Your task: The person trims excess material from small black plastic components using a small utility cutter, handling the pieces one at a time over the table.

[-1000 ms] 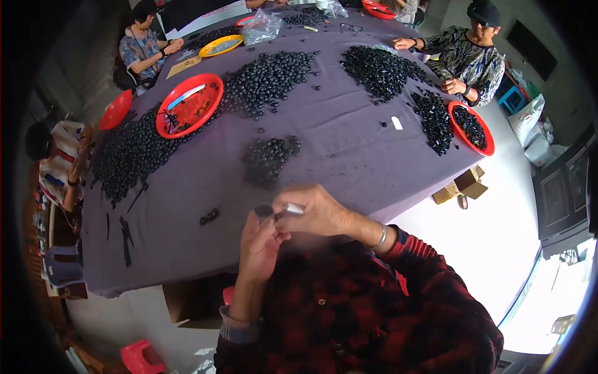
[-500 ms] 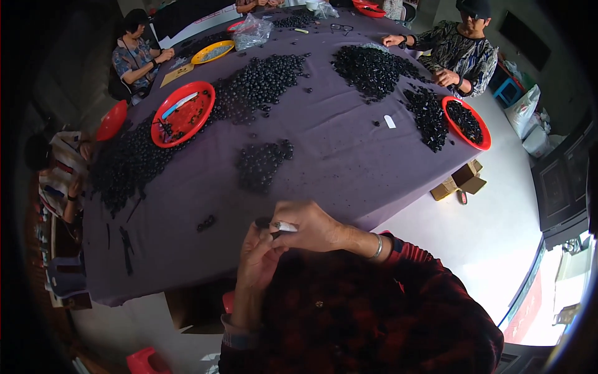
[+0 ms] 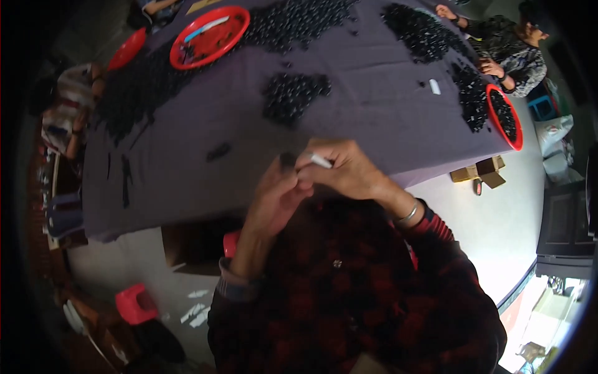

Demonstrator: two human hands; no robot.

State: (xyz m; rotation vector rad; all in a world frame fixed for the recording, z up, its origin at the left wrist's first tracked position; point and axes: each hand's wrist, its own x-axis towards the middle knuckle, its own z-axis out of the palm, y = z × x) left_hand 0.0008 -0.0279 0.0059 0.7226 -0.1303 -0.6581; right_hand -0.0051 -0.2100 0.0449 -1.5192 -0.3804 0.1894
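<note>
Hands: left hand (image 3: pixel 277 193) and right hand (image 3: pixel 346 171) together, raised close for fine work.
Held: right pinches small white piece (image 3: pixel 321 161) against small dark part (image 3: pixel 288 162) held in left fingers.
Nearest pile: black parts (image 3: pixel 293 93) near table (image 3: pixel 374 118) front edge, within reach.

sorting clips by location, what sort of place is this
Probably a small hand-assembly or sorting workshop: a long table under a grey cloth, heaps of small black parts, round red plastic trays, and another seated worker at the far side.

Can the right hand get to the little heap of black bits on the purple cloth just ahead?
Probably yes. The small pile of black pieces lies just beyond the right hand over bare cloth, but that hand already pinches a small white piece.
</note>
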